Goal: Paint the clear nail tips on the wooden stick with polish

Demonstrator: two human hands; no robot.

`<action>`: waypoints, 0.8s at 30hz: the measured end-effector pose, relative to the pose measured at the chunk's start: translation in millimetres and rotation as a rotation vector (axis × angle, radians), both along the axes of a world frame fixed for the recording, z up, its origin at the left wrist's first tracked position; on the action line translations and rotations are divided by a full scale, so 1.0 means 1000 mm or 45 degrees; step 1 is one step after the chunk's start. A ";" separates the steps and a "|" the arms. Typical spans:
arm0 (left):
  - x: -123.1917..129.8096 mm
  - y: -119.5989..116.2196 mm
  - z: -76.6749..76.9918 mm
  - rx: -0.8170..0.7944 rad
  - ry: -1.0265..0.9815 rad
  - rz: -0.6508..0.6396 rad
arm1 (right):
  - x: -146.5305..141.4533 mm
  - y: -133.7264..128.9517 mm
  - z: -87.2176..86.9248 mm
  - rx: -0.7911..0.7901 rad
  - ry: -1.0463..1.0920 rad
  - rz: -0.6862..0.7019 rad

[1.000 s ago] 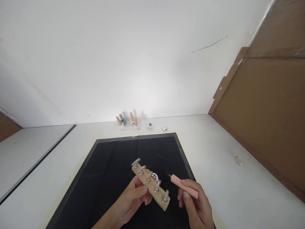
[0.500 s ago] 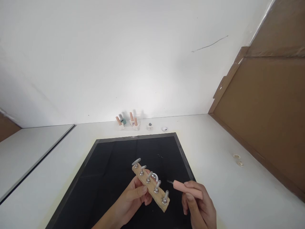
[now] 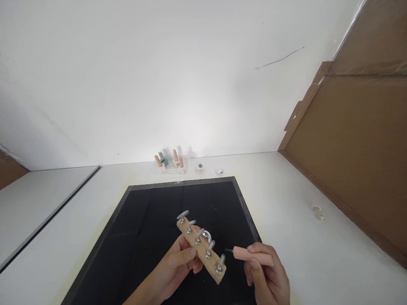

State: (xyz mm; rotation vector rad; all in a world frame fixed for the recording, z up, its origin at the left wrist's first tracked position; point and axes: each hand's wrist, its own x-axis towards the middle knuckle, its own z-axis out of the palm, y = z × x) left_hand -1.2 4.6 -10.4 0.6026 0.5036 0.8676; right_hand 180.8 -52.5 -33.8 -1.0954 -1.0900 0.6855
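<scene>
My left hand (image 3: pixel 181 258) grips a light wooden nail-tip stand (image 3: pixel 208 262), tilted down to the right over the black mat. Several small metal posts rise from the wood, each bearing a pale nail tip (image 3: pixel 182 214). A round white-rimmed piece (image 3: pixel 206 236) shows just behind the stand, partly hidden. In my right hand (image 3: pixel 269 271), thumb and fingers are closed on the pink handle of a nail polish brush (image 3: pixel 252 255). Its dark bristle end points left at the stand's lower end, a small gap away.
Several nail polish bottles (image 3: pixel 161 167) stand in a clear holder by the wall. Right of them are a small jar (image 3: pixel 200 168) and a little white dish (image 3: pixel 219 172). The black mat (image 3: pixel 152 220) lies on a white table, with small round pieces (image 3: pixel 319 217) near the brown cardboard (image 3: pixel 349 161).
My right hand has shifted the brush slightly right and down, a little farther from the stand. The left hand and stand are almost still.
</scene>
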 end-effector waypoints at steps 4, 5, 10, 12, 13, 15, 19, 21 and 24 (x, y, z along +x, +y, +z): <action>0.000 0.001 -0.001 0.008 0.006 -0.005 | 0.002 0.001 -0.001 0.035 -0.104 -0.046; 0.000 0.001 -0.001 0.010 0.008 -0.006 | 0.003 0.002 -0.001 0.049 -0.128 -0.054; -0.001 0.002 -0.001 0.016 0.021 -0.018 | 0.007 0.004 0.003 0.231 -0.295 -0.021; -0.002 0.001 -0.001 0.016 0.030 -0.011 | 0.005 0.004 0.006 0.186 -0.213 -0.072; -0.002 0.001 -0.002 0.017 0.039 -0.008 | 0.003 0.004 0.007 0.157 -0.146 -0.081; -0.002 0.000 -0.002 0.020 0.056 -0.008 | -0.001 0.003 0.010 0.105 0.008 -0.076; -0.003 0.001 -0.004 0.040 0.113 -0.016 | -0.008 0.000 0.014 0.131 0.166 -0.027; -0.003 0.001 -0.005 0.050 0.148 -0.023 | -0.008 0.001 0.015 0.161 0.200 0.009; -0.003 0.002 -0.003 0.048 0.177 -0.024 | -0.004 0.003 0.015 0.141 0.309 0.083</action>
